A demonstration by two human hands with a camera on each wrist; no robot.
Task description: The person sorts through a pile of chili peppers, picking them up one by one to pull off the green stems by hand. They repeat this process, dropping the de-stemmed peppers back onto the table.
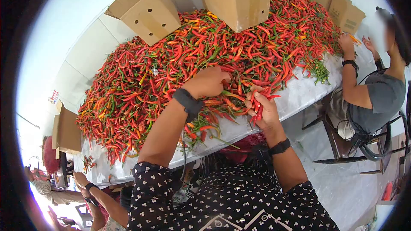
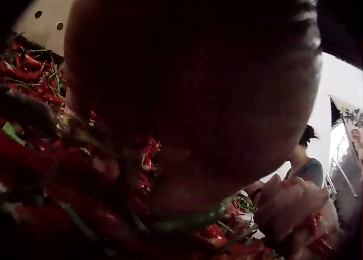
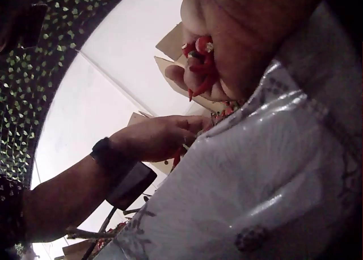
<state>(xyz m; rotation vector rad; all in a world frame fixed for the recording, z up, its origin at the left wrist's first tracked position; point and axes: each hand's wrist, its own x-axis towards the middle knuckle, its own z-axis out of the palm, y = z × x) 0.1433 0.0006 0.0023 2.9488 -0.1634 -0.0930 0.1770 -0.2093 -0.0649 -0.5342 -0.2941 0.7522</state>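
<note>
A broad heap of red chillies (image 1: 171, 55), mixed with green and orange ones, covers the table. My left hand (image 1: 208, 82) reaches into the near side of the heap, back up and fingers bent down among the chillies. In the left wrist view that hand (image 2: 193, 101) is dark and close, with a green chilli (image 2: 193, 220) just below it; I cannot tell whether its fingertips pinch anything. My right hand (image 1: 266, 110) holds a small bunch of red chillies (image 1: 258, 102) over the table's near edge. The right wrist view shows their stem ends (image 3: 204, 44) poking from the fist.
Two cardboard boxes (image 1: 150, 19) (image 1: 252, 4) stand on the heap's far side. More cardboard (image 1: 346, 15) leans at the back right, and another box (image 1: 68, 130) is at the left. A seated person (image 1: 372, 90) works at the right end; another person's arms (image 1: 100, 196) show at lower left.
</note>
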